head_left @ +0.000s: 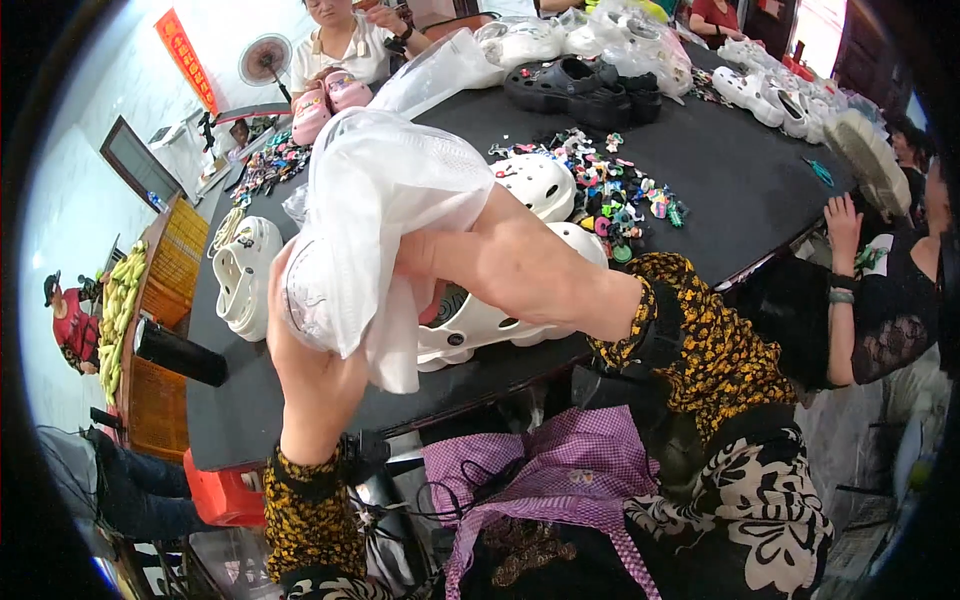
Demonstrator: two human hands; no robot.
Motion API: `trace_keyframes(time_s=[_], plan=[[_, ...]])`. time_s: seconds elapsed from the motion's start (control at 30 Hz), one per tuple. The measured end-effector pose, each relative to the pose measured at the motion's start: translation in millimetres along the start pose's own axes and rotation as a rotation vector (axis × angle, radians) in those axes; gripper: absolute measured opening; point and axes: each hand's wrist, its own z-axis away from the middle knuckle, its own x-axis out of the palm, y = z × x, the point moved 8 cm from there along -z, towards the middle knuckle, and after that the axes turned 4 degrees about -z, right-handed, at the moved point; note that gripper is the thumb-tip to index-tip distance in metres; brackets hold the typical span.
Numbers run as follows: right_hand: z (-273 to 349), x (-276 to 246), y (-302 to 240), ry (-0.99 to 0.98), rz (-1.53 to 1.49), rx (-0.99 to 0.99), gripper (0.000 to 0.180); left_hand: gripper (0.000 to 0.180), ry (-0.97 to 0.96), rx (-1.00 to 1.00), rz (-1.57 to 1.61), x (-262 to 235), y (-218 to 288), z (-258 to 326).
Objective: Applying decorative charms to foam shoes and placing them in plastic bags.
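Both my hands are on a thin white plastic bag [385, 170], raised over the table's near edge. My left hand [318, 385] wraps round its lower left end, where a rounded pale bulge shows; I cannot make out what is inside. From the right, my right hand [480, 250] grips the bag, its fingertips partly hidden by the film. Just below and behind my right hand lies a white clog [465, 340], partly covered. Another white clog [247, 280] stands left of my left hand, and one more white clog [540, 185] lies beyond my right wrist.
Colourful shoe charms [625, 190] lie heaped on the dark table [720, 170]. Black clogs [570, 90] and bagged white shoes [760, 95] stand farther back. Across the table a person holds pink clogs [312, 115]. A black cylinder [180, 352] sticks out near the left edge; a co-worker's hand [843, 222] is at right.
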Motion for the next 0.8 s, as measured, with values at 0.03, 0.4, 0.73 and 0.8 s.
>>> trace_keyframes(time_s=[0.03,0.4,0.73,0.8], plan=[[0.5,-6.4,1.6,-0.001,0.058,0.013,0.021,0.075,-0.007,0.001,0.008,-2.1,5.0,3.2],[11.6,9.7,9.6,-0.197,0.369,0.170,0.043,0.047,0.110,-0.185,0.137,-28.8,-38.7,7.9],[48.5,-77.4,33.9,-0.149,1.465,-0.165,0.035,0.047,-0.135,0.381,-0.548,34.6,0.2,3.4],[50.1,-79.2,41.6,-0.133,1.448,-0.153,0.037,0.039,-0.293,0.507,-0.675,61.6,2.1,8.2]])
